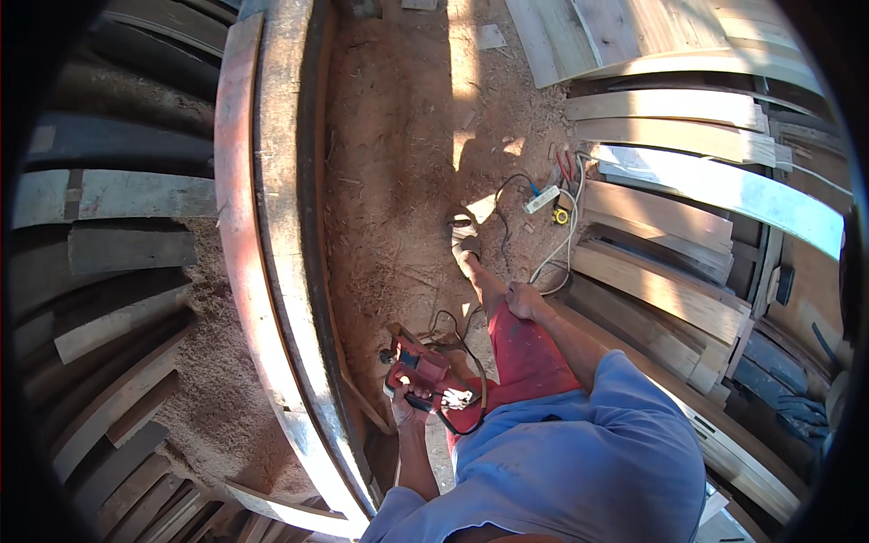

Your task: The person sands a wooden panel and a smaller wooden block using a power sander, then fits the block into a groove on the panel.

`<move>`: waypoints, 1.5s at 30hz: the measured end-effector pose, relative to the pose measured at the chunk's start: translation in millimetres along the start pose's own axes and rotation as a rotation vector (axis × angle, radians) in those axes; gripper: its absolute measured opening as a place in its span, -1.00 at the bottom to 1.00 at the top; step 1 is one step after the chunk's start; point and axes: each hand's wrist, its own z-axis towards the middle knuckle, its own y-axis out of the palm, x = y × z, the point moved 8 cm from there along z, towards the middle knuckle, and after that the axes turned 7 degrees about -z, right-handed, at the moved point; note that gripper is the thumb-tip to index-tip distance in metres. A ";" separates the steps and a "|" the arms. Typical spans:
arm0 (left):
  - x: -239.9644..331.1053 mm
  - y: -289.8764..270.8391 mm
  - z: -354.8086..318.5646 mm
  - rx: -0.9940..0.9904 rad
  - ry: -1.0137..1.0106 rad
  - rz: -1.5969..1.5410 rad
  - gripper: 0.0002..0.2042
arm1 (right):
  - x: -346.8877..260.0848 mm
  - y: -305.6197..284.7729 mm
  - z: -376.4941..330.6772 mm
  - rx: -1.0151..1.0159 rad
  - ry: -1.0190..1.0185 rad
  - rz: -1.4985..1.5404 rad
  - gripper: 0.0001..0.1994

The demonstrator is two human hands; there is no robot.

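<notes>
My left hand (409, 406) is closed round the handle of a red electric planer (427, 366), held low beside my left leg. A dark cord (482, 385) loops from the tool past my lap. My right hand (523, 300) is curled at the knee of my red shorts (534, 357), its fingers bunched against the cloth. Left of the planer runs a long, thick wooden beam (279, 181), with a narrower reddish board (237, 145) lying along its far left side. What the planer's underside touches is hidden.
Stacked planks (665, 231) line the right side, and more lumber (127, 249) lies at the left. A white power strip (541, 199), a yellow tape measure (560, 215) and loose cables (572, 240) lie on the floor ahead. Sawdust (226, 362) covers the ground.
</notes>
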 end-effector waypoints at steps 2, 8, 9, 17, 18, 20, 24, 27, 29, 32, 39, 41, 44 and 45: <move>1.5 -3.4 0.4 0.028 0.020 -0.001 -0.87 | -30.5 -15.6 -18.8 -0.034 -0.048 -0.068 -0.66; 7.2 -13.0 -16.2 0.030 0.064 0.007 -0.91 | -158.7 -69.0 -87.4 -0.284 -0.294 0.859 -0.61; 9.8 -15.9 -14.9 0.021 0.070 0.005 -0.91 | -206.4 -107.6 -118.8 -0.330 -0.498 0.933 -0.59; 26.9 -18.0 -36.4 0.054 0.201 -0.006 -0.90 | -394.0 -346.8 -473.2 -1.179 -2.268 0.897 -0.84; 26.8 -20.3 -34.7 0.057 0.202 -0.024 -0.90 | -403.0 -355.6 -510.2 -1.347 -2.340 0.828 -0.81; 28.3 -17.7 -27.5 0.055 0.194 -0.028 -0.90 | -413.4 -362.6 -552.4 -1.154 -2.490 0.746 -0.82; 26.8 -20.2 -24.4 0.061 0.172 0.002 -0.89 | -414.7 -361.8 -578.7 -0.750 -2.633 0.689 -0.82; 24.1 -15.7 -27.6 0.045 0.195 0.029 -0.89 | -413.5 -359.8 -579.0 -0.573 -2.642 0.681 -0.82; 23.9 -9.1 -27.6 0.048 0.179 0.027 -0.91 | -411.4 -364.2 -576.1 -0.490 -2.641 0.680 -0.82; 20.7 -10.9 -31.2 0.097 0.166 -0.046 -0.89 | -407.2 -379.2 -562.9 -0.415 -2.635 0.706 -0.82; 18.0 16.3 -54.5 0.106 0.270 -0.288 -0.92 | -407.1 -448.7 -552.5 -0.296 -2.619 0.702 -0.82; 6.4 16.6 -60.0 0.133 0.287 -0.390 -0.94 | -419.1 -459.5 -550.2 -0.340 -2.612 0.702 -0.82; 0.2 39.8 -56.5 0.067 0.259 -0.542 -0.95 | -441.6 -467.3 -550.5 -0.422 -2.605 0.705 -0.82; 3.1 55.3 -59.5 0.034 0.271 -0.587 -0.96 | -448.6 -469.3 -551.9 -0.443 -2.610 0.702 -0.82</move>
